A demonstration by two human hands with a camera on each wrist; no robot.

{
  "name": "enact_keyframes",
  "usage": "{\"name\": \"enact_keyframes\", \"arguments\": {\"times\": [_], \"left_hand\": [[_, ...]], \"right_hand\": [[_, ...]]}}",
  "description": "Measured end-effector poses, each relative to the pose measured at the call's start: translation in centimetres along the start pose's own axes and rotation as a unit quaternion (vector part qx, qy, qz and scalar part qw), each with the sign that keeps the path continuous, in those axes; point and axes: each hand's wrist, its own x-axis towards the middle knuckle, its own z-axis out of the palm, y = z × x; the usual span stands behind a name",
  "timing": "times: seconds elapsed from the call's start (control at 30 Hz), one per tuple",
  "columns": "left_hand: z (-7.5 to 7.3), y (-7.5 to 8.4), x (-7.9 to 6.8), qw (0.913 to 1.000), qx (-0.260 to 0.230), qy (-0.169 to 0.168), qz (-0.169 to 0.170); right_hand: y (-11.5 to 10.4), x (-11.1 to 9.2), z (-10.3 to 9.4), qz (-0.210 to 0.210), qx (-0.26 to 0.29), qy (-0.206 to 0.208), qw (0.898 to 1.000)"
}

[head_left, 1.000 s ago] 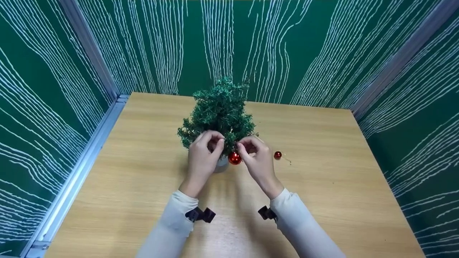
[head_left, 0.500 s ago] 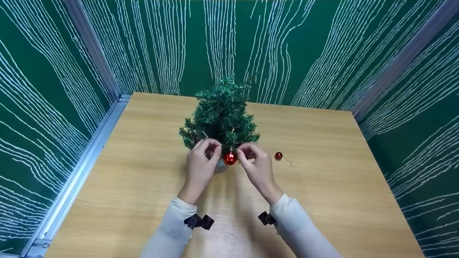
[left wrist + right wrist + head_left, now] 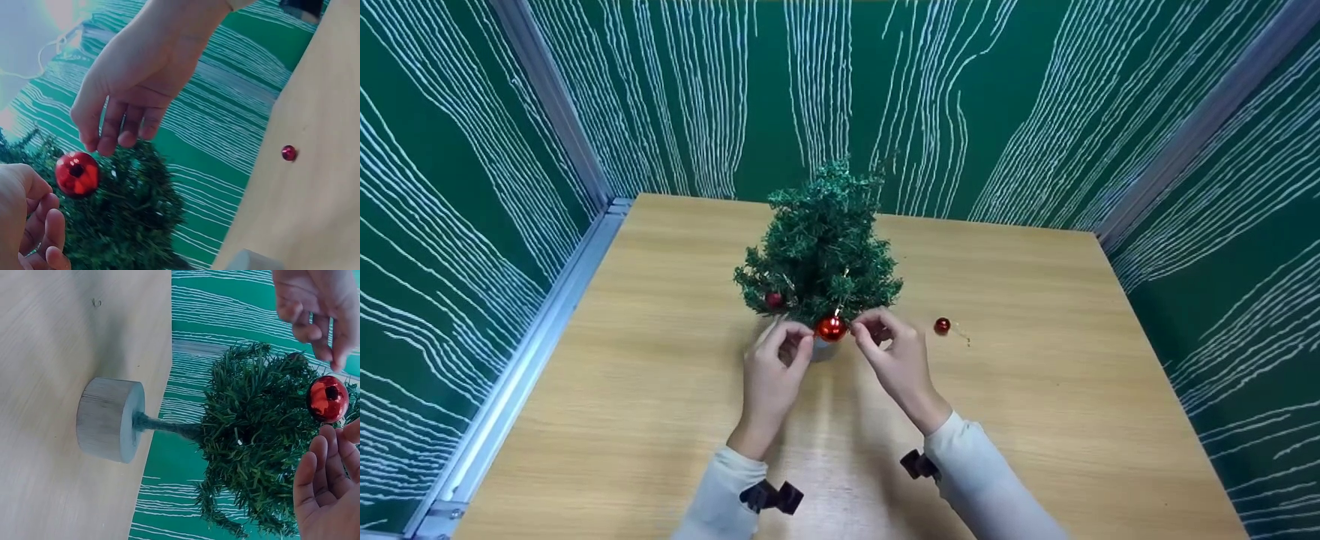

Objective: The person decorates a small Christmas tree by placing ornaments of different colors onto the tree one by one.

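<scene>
A small artificial Christmas tree (image 3: 821, 232) stands on the table in a pale round base (image 3: 104, 419). At its lower front hangs a shiny red bauble (image 3: 831, 328) with a gold cap. My left hand (image 3: 771, 371) has thumb and index fingertips close together at the bauble's left edge. On the other side, the fingertips of my right hand (image 3: 901, 364) are right at the bauble's edge, thumb near the index finger. I cannot tell whether either hand pinches a thread or anything else. A darker red bauble (image 3: 774, 300) sits among the left branches.
A smaller red bauble (image 3: 942, 326) lies on the wooden table (image 3: 1035, 435) right of the tree, its thin gold thread trailing beside it. Green walls with white wavy lines (image 3: 817, 75) enclose the back and sides. A metal rail (image 3: 521, 352) runs along the left edge.
My left hand has come down and back, uncovering the darker bauble in the branches. The shiny bauble has shifted slightly left; my right hand has moved slightly lower.
</scene>
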Motion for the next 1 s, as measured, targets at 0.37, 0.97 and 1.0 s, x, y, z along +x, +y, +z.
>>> {"name": "enact_keyframes", "arguments": {"times": [0.37,0.97,1.0], "left_hand": [[0.7,-3.2,-1.5,0.9977,0.016,-0.020,-0.062],[1.0,-4.4,-1.1,0.9888,-0.006,0.010,-0.149],[1.1,-4.3,-1.0,0.9886,-0.008,0.010,-0.150]], "right_hand": [[4.7,-0.2,-1.0,0.014,-0.029,0.032,0.999],[12.0,-0.3,-6.2,0.078,-0.104,0.041,0.991],[12.6,-0.3,-6.5,0.086,-0.110,0.042,0.989]]}}
